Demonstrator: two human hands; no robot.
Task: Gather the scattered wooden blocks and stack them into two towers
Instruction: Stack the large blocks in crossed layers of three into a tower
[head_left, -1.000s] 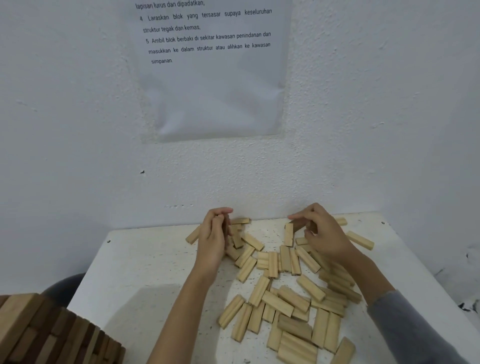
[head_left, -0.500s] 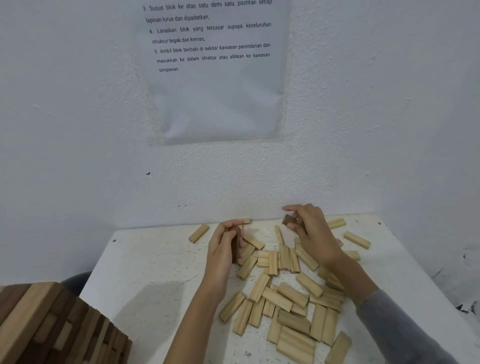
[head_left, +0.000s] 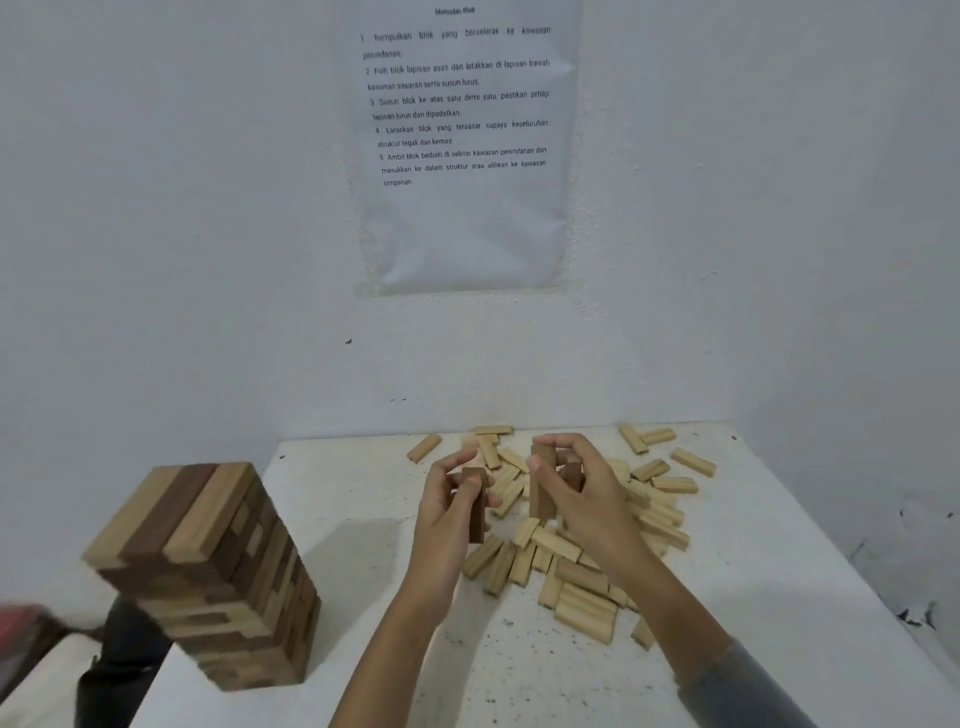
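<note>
Roughly mid-table, both hands hang over the pile. L hand (head_left: 447, 514) grips a dark block (head_left: 475, 512) upright, fingers curled round it, and its lower end pokes out below the palm. R hand (head_left: 584, 501) pinches a brown block (head_left: 543, 486) upright btw thumb & fingers. A second darker piece (head_left: 574, 474) sits behind those fingers, mostly hidden, so can't tell its length. Pale loose blocks (head_left: 582, 597) lie scattered on the white table (head_left: 363, 525) under & beyond the hands, some covered by the R forearm. Tall tower (head_left: 208, 566) of mixed dark/light wood stands by the table's L edge, blurred. Grey sleeve (head_left: 743, 691) is cut off at frame bottom. Red smear (head_left: 15, 616) far L is too blurred to ID. Printed sheet (head_left: 462, 156) on the wall has its top cropped.
</note>
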